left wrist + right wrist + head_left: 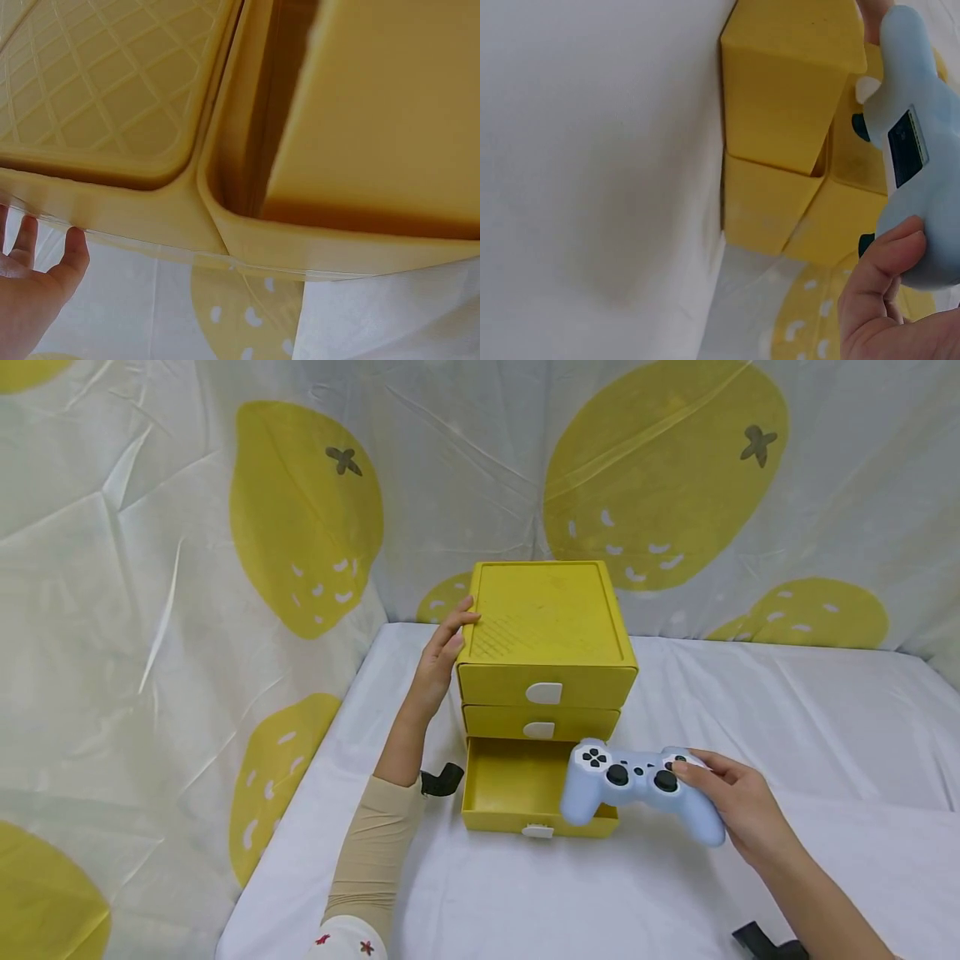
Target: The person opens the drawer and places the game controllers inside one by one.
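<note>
A yellow three-drawer storage box (555, 610) stands on the white cloth, its bottom drawer (510, 777) pulled out and the upper two closed. My left hand (435, 672) rests against the box's upper left side, fingertips at the top edge; the left wrist view catches the fingers (73, 259) beside the wall. With my right hand (738, 802) I grip a light blue game controller (637, 781) by its right end, thumb on the face near a black stick. The controller is held above the front right of the open drawer. In the right wrist view its back (915, 180) faces the camera.
White drawer handles (543, 693) stick out from the drawer fronts. Behind the box hangs a lemon-print curtain (480, 468), with another stretch along the left. White cloth (825, 727) extends to the right of the box.
</note>
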A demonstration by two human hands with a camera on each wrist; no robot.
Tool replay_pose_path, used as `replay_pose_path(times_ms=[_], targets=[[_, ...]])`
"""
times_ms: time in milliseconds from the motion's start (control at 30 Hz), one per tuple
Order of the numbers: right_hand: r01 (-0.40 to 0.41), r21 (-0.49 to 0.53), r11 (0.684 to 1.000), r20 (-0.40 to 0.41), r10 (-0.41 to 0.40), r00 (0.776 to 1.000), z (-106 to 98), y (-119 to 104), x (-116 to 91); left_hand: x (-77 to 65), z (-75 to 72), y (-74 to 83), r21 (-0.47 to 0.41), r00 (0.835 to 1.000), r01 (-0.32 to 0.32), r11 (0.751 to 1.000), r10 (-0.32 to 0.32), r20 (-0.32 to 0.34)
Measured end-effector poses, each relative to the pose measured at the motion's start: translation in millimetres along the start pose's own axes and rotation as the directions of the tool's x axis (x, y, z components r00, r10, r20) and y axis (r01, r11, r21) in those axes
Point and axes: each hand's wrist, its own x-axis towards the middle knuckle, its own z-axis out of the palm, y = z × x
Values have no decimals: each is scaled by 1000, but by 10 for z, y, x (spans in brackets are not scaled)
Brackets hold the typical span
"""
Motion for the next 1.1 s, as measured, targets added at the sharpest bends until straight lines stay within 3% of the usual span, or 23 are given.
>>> replay_pose_path(times_ms=[233,333,400,667,1100], targets=[[1,2,1000,20,-1,1000,157,-48,18,-37,84,332,1,1000,-1,1000,1,23],[-22,-28,999,33,23,999,226,-87,26,-38,94,366,10,1000,10,1000,-10,19],[-32,-40,999,41,33,999,273,-115,32,-35,92,362,12,1000,13,1000,-13,18],[5,-54,999,55,-3,998,417,-184,66,0,12,78,7,1000,8,1000,-8,15],[94,-32,995,71,-91,993,620,-272,124,-6,4,3,-2,1000,-23,1000,23,7]])
